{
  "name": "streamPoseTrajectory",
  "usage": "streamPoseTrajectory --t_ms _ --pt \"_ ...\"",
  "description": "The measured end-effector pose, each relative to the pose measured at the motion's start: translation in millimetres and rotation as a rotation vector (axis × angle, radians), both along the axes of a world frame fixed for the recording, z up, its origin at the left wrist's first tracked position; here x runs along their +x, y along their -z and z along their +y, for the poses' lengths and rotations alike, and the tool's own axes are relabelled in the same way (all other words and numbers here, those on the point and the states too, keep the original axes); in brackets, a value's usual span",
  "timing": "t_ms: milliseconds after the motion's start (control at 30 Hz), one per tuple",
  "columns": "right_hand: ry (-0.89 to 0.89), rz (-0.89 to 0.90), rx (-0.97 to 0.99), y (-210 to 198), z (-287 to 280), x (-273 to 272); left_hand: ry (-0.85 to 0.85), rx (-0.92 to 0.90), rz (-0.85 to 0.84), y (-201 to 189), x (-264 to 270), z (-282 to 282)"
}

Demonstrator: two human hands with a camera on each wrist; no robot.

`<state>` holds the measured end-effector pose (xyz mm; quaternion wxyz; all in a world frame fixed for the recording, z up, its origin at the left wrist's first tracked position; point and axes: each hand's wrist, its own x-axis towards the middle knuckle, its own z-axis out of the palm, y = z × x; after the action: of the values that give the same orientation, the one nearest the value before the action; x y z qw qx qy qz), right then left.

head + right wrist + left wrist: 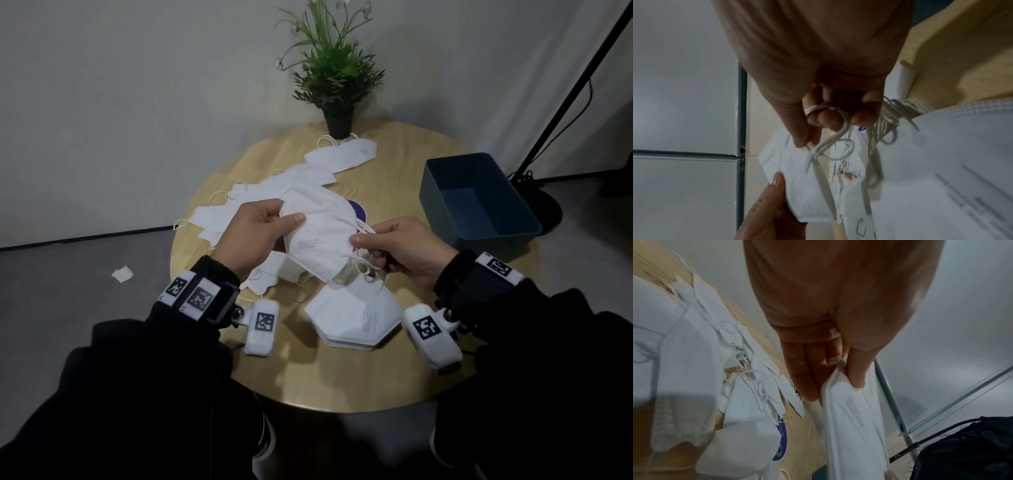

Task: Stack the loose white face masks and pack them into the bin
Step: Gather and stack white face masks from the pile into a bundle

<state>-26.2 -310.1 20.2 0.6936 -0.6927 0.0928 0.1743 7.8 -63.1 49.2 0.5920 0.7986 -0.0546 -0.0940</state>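
White mask pinched in left hand grip, right hand fingers curled pinching ear loops.

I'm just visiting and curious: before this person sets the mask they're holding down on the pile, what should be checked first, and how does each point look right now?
1. Held white folded face mask gripped at both ends: ok. The left hand pinches one edge and the right hand holds the other end.
2. Elastic ear loops free of tangles: not ok. They wind around the right hand's fingers.
3. Neat stack of white masks ready to receive it on the round wooden table: ok.
4. Dark blue plastic bin within reach and with room: ok, it looks empty.
5. Loose white masks all gathered: not ok, several are scattered behind the hands.
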Motion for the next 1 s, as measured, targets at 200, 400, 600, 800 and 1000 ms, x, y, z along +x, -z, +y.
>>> streamPoseTrajectory --t_ms 200,400,600,800,1000 --pt "-0.008 -0.008 0.021 4 1 1 -0.007 -0.014 0.033 -1 0 4" --pt "0.246 0.038 0.238 -4 1 2 -0.036 0.006 0.036 1 4 17" --pt "0.178 0.036 0.458 -7 0 5 0.019 -0.054 0.057 5 -1 14" --pt "0.038 -0.087 -0.015 0 -2 -2 0.039 -0.056 0.103 6 -8 12" --pt "0.024 -0.146 -0.106 -5 -7 -6 0.052 0.033 -0.02 4 -10 12"
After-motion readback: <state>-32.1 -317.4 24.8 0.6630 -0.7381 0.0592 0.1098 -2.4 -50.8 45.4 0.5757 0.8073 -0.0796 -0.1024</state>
